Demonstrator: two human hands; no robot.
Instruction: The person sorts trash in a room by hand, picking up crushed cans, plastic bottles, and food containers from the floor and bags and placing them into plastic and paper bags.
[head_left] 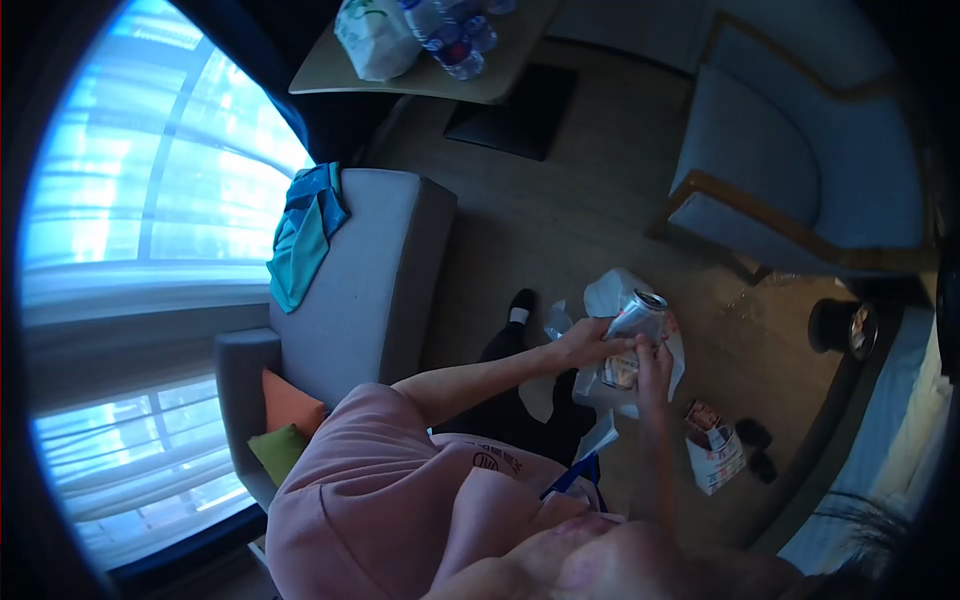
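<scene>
Head view: left hand (585,343) and right hand (655,366) both have fingers curled around a silver can (636,320), over a white plastic bag (606,293), well away from the bench's (510,66) corner.

The silver cylindrical metal can (637,320) is between left hand (588,343) and right hand (655,368), before the whitish plastic bag (604,294). Long grey fabric sofa (355,245) lies at left, wooden-framed grey armchair (755,140) at right.

Dim, bluish cast overall. Daylight came from windows (150,170) at image left, panes blown out; floor (590,190) was shadowy. Fisheye bent edges, corners went black.
</scene>
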